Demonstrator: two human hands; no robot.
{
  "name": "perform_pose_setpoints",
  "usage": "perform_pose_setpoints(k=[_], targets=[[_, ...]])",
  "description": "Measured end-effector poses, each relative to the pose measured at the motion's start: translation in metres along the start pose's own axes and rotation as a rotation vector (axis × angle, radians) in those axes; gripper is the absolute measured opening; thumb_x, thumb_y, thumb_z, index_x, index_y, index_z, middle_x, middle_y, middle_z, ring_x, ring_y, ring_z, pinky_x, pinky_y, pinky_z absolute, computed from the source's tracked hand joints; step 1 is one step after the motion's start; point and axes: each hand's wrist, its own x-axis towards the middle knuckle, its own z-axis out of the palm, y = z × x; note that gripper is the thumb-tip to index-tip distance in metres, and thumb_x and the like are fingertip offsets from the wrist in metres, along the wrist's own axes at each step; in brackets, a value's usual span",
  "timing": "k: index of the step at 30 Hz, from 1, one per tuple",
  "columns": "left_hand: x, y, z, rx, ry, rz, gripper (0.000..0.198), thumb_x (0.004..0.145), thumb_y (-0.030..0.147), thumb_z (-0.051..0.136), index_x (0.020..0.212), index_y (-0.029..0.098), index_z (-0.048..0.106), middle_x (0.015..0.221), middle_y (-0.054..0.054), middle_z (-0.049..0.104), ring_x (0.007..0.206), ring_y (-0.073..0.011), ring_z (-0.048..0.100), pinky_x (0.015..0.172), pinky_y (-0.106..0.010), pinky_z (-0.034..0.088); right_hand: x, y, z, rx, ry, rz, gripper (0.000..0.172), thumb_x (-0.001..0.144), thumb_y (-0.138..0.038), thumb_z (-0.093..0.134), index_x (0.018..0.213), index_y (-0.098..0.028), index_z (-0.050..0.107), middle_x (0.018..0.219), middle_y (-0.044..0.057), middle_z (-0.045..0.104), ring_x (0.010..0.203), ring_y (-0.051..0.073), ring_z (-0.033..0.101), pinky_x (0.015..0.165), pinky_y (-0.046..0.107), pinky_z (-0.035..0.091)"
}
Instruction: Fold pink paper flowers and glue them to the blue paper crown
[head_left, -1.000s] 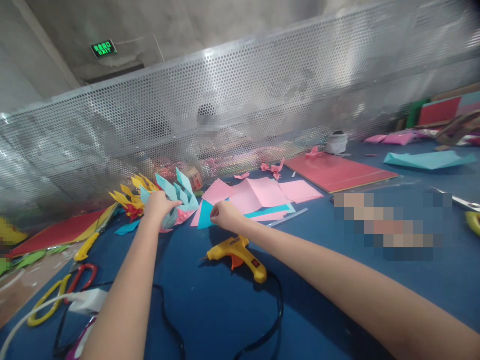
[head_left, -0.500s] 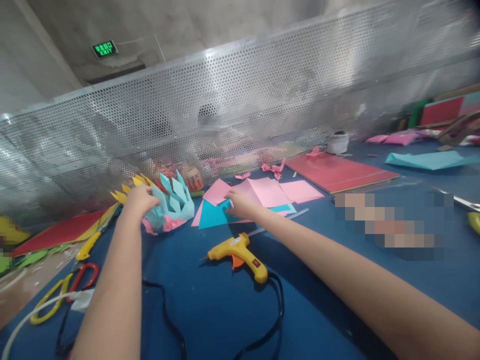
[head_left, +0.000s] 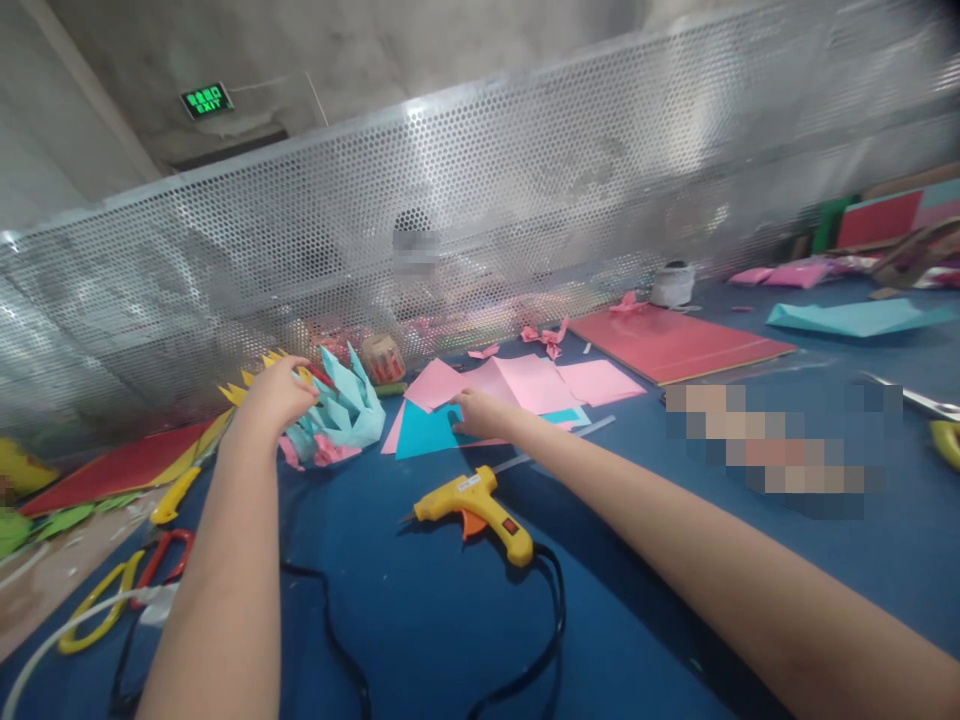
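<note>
My left hand [head_left: 274,400] is at the left side of a folded-paper craft with pale teal pointed pieces [head_left: 349,405] and pink folds [head_left: 330,450] along its base. Its fingers are apart and bent over the craft's edge; whether they touch it is unclear. My right hand [head_left: 480,415] rests on a bright blue sheet [head_left: 420,430], thumb and forefinger apart, beside overlapping pink paper sheets [head_left: 525,382]. Between my forearms lies a yellow glue gun [head_left: 472,505], its nozzle pointing left. Yellow folded-paper points [head_left: 236,393] show behind my left hand.
Scissors with red and yellow handles [head_left: 169,550] lie left by a white cable [head_left: 67,610]. A black cord [head_left: 559,620] runs from the glue gun. A red board [head_left: 675,343], small pink paper flowers [head_left: 553,338] and a white spool [head_left: 673,285] stand farther back. Metal scissors [head_left: 915,395] lie right.
My left hand has risen slightly and its fingers have spread at the teal craft. My right hand stays on the blue sheet. The view has shifted very slightly.
</note>
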Motion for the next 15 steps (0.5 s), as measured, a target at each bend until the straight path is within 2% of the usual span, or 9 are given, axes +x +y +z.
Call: perform_pose_setpoints(k=[3, 8, 15], targets=[[-0.003, 0.0, -0.005, -0.012, -0.007, -0.052, 0.033, 0.089, 0.03, 0.057, 0.118, 0.017, 0.053, 0.115, -0.008, 0.06, 0.093, -0.021, 0.063, 0.077, -0.041, 0.054, -0.001, -0.001, -0.001, -0.011, -0.022, 0.012, 0.028, 0.092, -0.03, 0.055, 0.117, -0.017, 0.056, 0.119, 0.009, 0.057, 0.098, 0.021, 0.06, 0.082, 0.041, 0.051], [-0.008, -0.002, -0.02, 0.005, 0.094, -0.086, 0.033, 0.088, 0.03, 0.058, 0.118, 0.017, 0.054, 0.116, -0.008, 0.06, 0.097, -0.022, 0.062, 0.08, -0.043, 0.053, -0.004, -0.001, -0.006, -0.021, -0.048, 0.04, 0.028, 0.092, -0.03, 0.055, 0.117, -0.017, 0.055, 0.119, 0.009, 0.057, 0.099, 0.021, 0.06, 0.083, 0.041, 0.051], [-0.037, 0.014, -0.05, -0.033, 0.166, 0.053, 0.035, 0.089, 0.029, 0.057, 0.122, 0.018, 0.051, 0.108, -0.006, 0.063, 0.086, -0.0191, 0.065, 0.075, -0.039, 0.054, -0.004, 0.0, -0.01, -0.012, -0.061, 0.06, 0.029, 0.092, -0.03, 0.055, 0.118, -0.016, 0.055, 0.119, 0.009, 0.057, 0.098, 0.021, 0.06, 0.082, 0.042, 0.052]])
